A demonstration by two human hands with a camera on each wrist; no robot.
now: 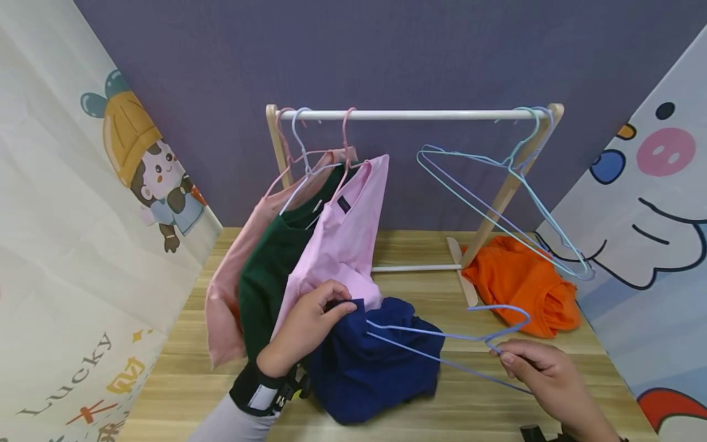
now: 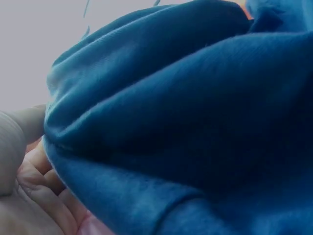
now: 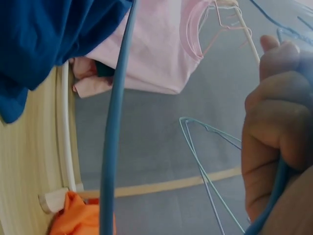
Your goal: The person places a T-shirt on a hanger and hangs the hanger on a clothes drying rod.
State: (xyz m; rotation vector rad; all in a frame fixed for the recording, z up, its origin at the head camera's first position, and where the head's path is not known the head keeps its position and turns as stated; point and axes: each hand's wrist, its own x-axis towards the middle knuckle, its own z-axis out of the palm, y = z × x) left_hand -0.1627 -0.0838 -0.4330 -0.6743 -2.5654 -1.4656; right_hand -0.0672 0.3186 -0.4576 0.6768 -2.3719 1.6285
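Note:
My left hand pinches the upper edge of a navy blue garment between thumb and fingers. Its lower part lies bunched on the wooden table. In the left wrist view, folds of the navy cloth fill most of the picture beside the thumb. A blue wire hanger is in my right hand, gripped just below the hook. One end of the hanger reaches the garment's edge near my left fingertips, where its tip is hidden. The right wrist view shows curled fingers around the wire.
Behind stands a rack with a white rail. On its left hang a salmon garment, a dark green one and a light pink one. Bare hangers hang at the right, above a crumpled orange garment.

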